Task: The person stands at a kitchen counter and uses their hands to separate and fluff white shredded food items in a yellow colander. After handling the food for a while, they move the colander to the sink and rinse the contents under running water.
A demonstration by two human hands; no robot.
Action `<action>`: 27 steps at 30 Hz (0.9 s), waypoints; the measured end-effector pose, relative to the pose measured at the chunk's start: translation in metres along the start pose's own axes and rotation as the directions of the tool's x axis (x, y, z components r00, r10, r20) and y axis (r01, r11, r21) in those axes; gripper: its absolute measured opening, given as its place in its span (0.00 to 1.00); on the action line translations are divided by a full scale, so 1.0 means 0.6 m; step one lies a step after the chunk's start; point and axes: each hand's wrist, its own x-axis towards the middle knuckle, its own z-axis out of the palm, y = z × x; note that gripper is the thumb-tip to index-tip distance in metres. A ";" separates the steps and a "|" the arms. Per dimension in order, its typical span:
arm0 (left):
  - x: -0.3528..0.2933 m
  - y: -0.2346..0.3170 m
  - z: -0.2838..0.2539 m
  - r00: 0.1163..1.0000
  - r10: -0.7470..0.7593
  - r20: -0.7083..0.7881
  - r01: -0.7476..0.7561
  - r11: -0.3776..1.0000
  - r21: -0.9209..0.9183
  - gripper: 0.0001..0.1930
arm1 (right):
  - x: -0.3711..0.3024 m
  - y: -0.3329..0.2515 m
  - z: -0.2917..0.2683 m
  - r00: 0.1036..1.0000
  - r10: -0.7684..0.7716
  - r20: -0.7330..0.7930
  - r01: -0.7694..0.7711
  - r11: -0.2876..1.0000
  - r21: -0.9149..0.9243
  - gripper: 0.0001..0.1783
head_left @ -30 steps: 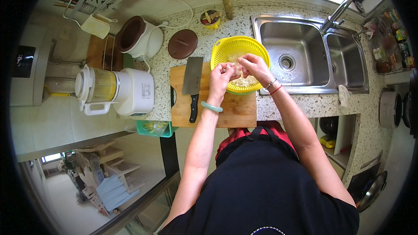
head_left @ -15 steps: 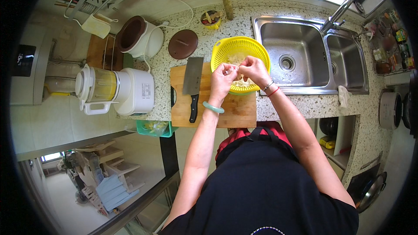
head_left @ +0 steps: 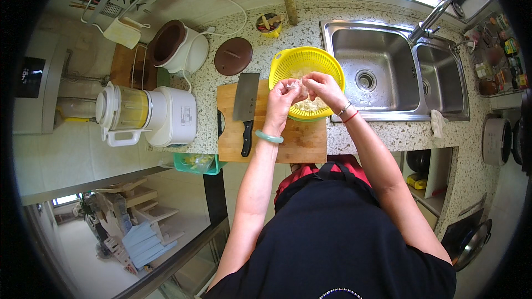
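Note:
Both hands are raised over a yellow plastic colander [head_left: 306, 50] that holds pale, shredded-looking food [head_left: 310, 106]. My left hand [head_left: 280, 103] pinches a whitish, ragged piece of food [head_left: 297, 85] whose exact kind I cannot make out. From the other side, the fingertips of my right hand [head_left: 329, 92] are closed on the same piece. Below the hands, the colander overlaps the far right part of a wooden cutting board [head_left: 299, 143]. A cleaver [head_left: 246, 98] with a black handle lies on the board's left part, blade pointing away from me.
To the right is a double steel sink [head_left: 382, 113] with a tap [head_left: 432, 15]. On the left stand a white blender [head_left: 176, 116] and a white pot [head_left: 194, 50] with a brown interior. A brown lid [head_left: 233, 56] and a small yellow container [head_left: 270, 29] sit behind the board.
My fingers have shifted slightly on the pale piece, and more of it shows between the hands. The colander and cleaver stay where they were.

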 end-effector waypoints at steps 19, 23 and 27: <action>0.005 -0.002 -0.001 1.000 0.018 0.024 -0.019 0.998 0.062 0.10 | 0.001 0.003 0.011 0.989 0.034 -0.143 -0.024 0.997 0.073 0.10; 0.003 -0.002 -0.008 0.999 -0.047 0.012 0.047 0.999 0.013 0.10 | 0.002 0.013 0.003 0.985 0.113 -0.132 -0.057 0.927 0.369 0.08; 0.001 -0.001 -0.010 1.000 -0.029 0.006 0.030 0.987 -0.157 0.12 | 0.010 0.017 -0.011 0.991 0.034 -0.128 0.004 0.959 0.284 0.07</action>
